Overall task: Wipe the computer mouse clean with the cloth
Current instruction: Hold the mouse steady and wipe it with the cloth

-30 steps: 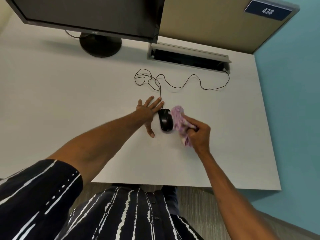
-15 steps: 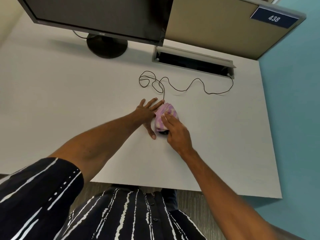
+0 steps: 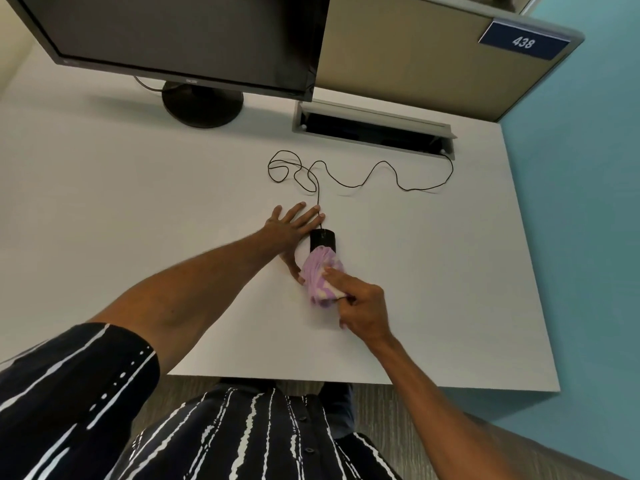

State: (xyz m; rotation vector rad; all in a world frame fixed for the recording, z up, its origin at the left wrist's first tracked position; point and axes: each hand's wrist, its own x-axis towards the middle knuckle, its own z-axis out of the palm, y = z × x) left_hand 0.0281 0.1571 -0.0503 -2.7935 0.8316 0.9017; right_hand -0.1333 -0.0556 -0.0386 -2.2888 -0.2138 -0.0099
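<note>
A black wired computer mouse [image 3: 322,239] lies on the white desk [image 3: 138,202], only its front half showing. A bunched purple-and-white cloth [image 3: 320,276] covers its rear half. My right hand [image 3: 360,306] grips the cloth and presses it on the mouse's back end. My left hand [image 3: 289,230] lies flat against the mouse's left side, fingers spread toward the cord and the thumb by the cloth.
The mouse cord [image 3: 346,174] loops across the desk to an open cable slot [image 3: 374,131]. A dark monitor [image 3: 180,39] on a round stand [image 3: 202,105] is at the back left. A tan partition [image 3: 433,53] carries a number plate. The desk's front edge is near my body.
My right hand brought the cloth from the mouse's right side onto it, then drew it back toward me, uncovering the front of the mouse. My left hand stayed beside the mouse.
</note>
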